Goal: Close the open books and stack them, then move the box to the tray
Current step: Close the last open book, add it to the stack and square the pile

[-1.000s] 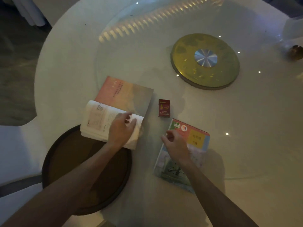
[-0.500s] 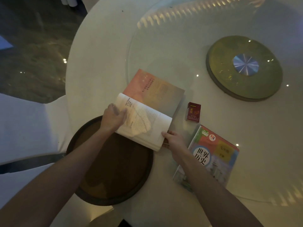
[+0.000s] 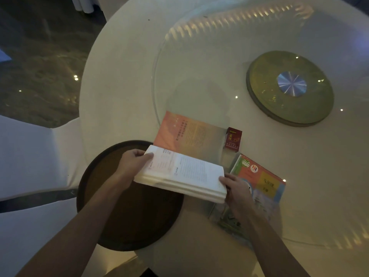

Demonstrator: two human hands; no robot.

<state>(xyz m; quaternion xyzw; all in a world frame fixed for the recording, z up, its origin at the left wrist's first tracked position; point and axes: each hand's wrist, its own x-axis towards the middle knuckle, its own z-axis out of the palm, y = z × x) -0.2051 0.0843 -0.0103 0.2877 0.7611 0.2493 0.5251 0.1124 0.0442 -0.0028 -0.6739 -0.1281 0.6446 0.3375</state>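
An open book (image 3: 185, 172) lies in front of me, its orange cover flat on the table and its white page block partly raised. My left hand (image 3: 132, 163) grips the page block's left end. My right hand (image 3: 234, 188) holds its right end. A closed colourful textbook (image 3: 263, 180) lies to the right, partly under my right wrist. A small red box (image 3: 233, 139) stands beyond the books, beside the orange cover. The round dark brown tray (image 3: 127, 216) sits at the near left, under the open book's near edge.
The round white table (image 3: 123, 80) carries a glass turntable with a gold disc (image 3: 290, 87) at the far right. A white-covered chair (image 3: 30, 160) stands at the left. Dark floor shows beyond the table's left edge.
My left hand has slid from the page's top to the book's left end. My right hand left the textbook and took the open book's right end; the page block is lifted.
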